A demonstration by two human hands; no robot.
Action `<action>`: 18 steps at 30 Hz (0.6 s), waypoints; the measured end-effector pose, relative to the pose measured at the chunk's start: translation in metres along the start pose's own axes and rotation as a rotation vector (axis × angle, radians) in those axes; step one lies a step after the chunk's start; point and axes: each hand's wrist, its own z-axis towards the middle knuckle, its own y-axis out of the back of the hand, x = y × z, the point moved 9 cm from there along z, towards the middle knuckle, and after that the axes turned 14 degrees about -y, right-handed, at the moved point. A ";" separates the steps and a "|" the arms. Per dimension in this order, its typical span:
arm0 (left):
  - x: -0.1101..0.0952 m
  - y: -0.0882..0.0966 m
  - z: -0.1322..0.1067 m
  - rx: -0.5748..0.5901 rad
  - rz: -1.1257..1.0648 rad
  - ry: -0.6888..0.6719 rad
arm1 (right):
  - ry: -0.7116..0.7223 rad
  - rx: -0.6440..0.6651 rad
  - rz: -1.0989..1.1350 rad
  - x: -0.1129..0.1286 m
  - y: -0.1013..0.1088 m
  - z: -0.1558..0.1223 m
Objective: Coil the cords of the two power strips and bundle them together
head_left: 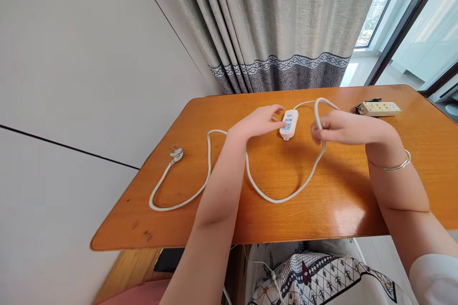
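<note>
A small white power strip with blue socket faces lies near the middle of the wooden table. My left hand is beside it, fingers apart and curved, with the thumb over the strip's near part. To the right, my right hand is closed round the strip's white cable, a stretch of which is lifted off the table. The cable loops towards me, passes behind my left forearm and curves on to the left. At its far left end lies a plug with its prongs pointing up.
A second, cream-coloured power strip with a dark cord lies at the table's back right. The wooden table meets a white wall on the left. A grey curtain hangs behind it, near glass doors on the right.
</note>
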 end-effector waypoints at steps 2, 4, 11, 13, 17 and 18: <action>-0.002 -0.003 0.007 -0.087 -0.023 -0.064 | 0.091 -0.020 -0.123 0.023 -0.013 -0.006; -0.006 -0.004 0.012 -0.179 -0.019 -0.145 | 0.175 -0.021 -0.173 0.042 -0.025 -0.013; -0.029 -0.032 0.027 -0.129 -0.069 -0.388 | 0.526 0.050 -0.216 0.094 -0.054 -0.045; -0.037 -0.050 0.030 -0.049 -0.098 -0.412 | 0.566 -0.002 -0.274 0.102 -0.057 -0.050; -0.037 -0.082 0.033 0.033 0.078 -0.341 | 0.669 0.030 -0.325 0.118 -0.074 -0.060; -0.035 -0.089 0.034 0.052 0.152 -0.314 | 0.703 0.062 -0.331 0.122 -0.081 -0.063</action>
